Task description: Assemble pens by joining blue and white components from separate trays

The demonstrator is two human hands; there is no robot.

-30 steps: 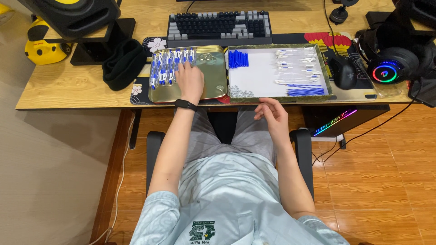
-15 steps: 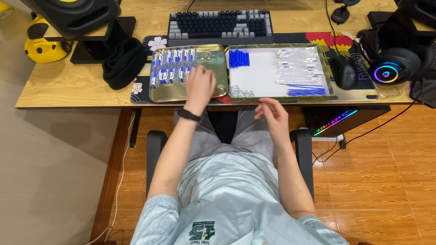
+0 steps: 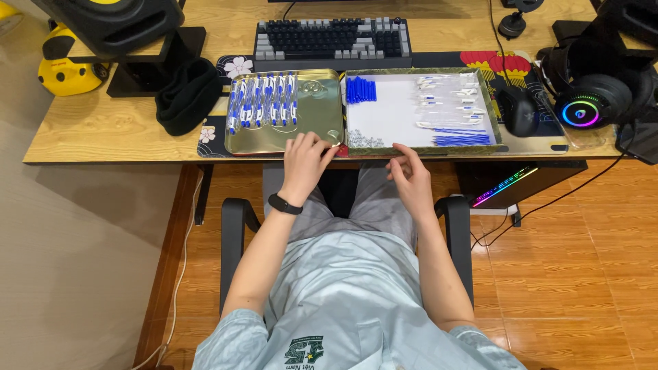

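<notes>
We note the change first: the left hand (image 3: 305, 161), which lay flat among the assembled pens (image 3: 262, 101) a second ago, has drawn back to the near edge of the gold metal tray (image 3: 315, 113). Its fingers are curled at the tray's front rim; whether they pinch anything we cannot tell. The right hand (image 3: 411, 179) has stayed where it was — below the desk edge, loosely curled, with nothing visible in it. We judge that one pen has just been set down and that the hands are between parts.

Count of items:
- Assembled blue-and-white pens — about eight, in one row at the left and rear of the gold tray.
- Trays — two: the gold one and the white-lined tray (image 3: 394, 123) touching its right side.
- Blue caps (image 3: 361, 89) — one tight cluster at the white tray's rear left; individual count not legible.
- Blue refills (image 3: 452, 136) — one bundle near the front right.
- Clear barrels (image 3: 445, 92) — scattered at rear right, too small to count.
- Springs (image 3: 367, 140) — a small heap at front left.
</notes>
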